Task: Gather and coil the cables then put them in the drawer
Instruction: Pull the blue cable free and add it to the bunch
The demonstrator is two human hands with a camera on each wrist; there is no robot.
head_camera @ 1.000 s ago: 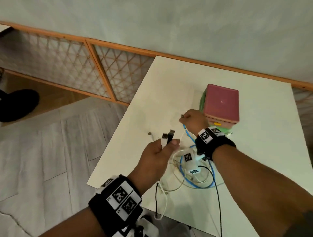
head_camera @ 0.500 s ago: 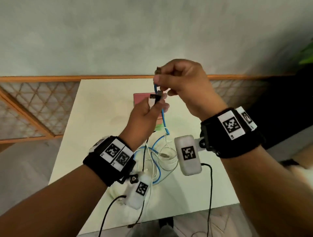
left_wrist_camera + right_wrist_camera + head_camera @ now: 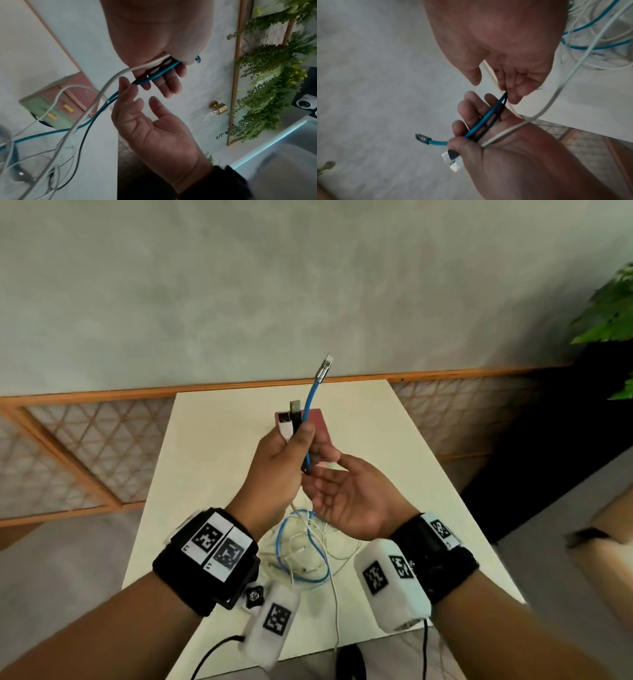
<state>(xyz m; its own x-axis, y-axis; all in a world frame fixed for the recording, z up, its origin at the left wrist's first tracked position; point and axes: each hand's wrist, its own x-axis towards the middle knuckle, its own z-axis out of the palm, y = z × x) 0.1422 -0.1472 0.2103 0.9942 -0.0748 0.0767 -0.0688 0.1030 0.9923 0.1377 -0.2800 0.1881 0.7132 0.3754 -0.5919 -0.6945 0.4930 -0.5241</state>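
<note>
My left hand [image 3: 306, 443] is raised over the table and grips three cable ends together: a white plug [image 3: 285, 426], a black plug [image 3: 295, 414] and a blue cable [image 3: 310, 412] whose metal plug sticks up free. My right hand [image 3: 325, 479] lies open, palm up, just below and to the right, its fingertips [image 3: 513, 97] touching the blue and black strands. The rest of the cables hang down into a loose tangle [image 3: 303, 546] on the table. The pink and green drawer box [image 3: 51, 106] stands behind the hands, its drawers closed.
The white table [image 3: 394, 440] ends near me and at the left, with grey floor beyond. A wooden lattice rail [image 3: 102, 446] runs behind it. Green plants [image 3: 613, 313] hang at the far right.
My right hand let go of the blue cable's plug and dropped below my left hand, turning palm up. The blue end now stands free above my left hand's grip.
</note>
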